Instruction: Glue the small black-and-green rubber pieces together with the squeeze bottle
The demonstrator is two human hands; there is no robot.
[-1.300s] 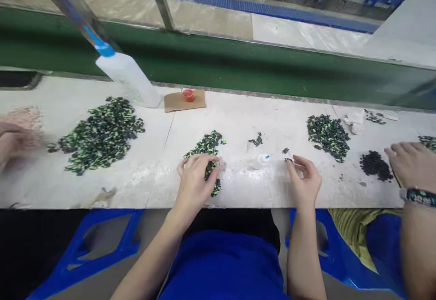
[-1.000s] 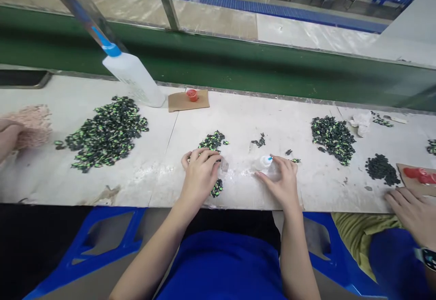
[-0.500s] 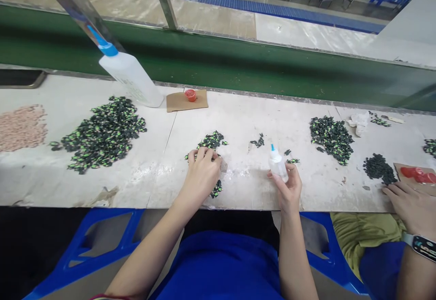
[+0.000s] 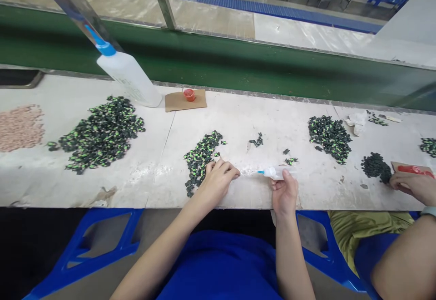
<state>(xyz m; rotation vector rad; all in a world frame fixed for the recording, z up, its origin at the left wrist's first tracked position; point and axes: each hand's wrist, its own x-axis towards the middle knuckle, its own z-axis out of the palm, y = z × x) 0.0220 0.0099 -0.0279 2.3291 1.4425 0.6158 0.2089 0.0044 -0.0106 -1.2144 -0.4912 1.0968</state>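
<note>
At frame centre, the right hand (image 4: pixel 284 194) closes around a small bottle (image 4: pixel 274 172) laid sideways, aiming its nozzle toward the left hand (image 4: pixel 218 179), whose pinched fingers seem to steady a tiny part on the desk (image 4: pixel 238 123).

- A small dropper bottle (image 4: pixel 275 172): clear, squat plastic with a thin blue nozzle. It lies tipped almost flat just above the tabletop (image 4: pixel 153 186), nozzle pointing left, held at its base by the right hand (image 4: pixel 284 193).
- The nozzle tip sits just short of the left hand (image 4: pixel 218 179), whose fingertips are pinched together low on the tabletop; what they hold is too small to tell.
- A loose heap of small black-and-green parts (image 4: pixel 200 157) lies spread in a slanted strip on the tabletop, touching the left hand's far side.
- A few stray parts (image 4: pixel 290 160) of the same kind lie just beyond the bottle.
</note>
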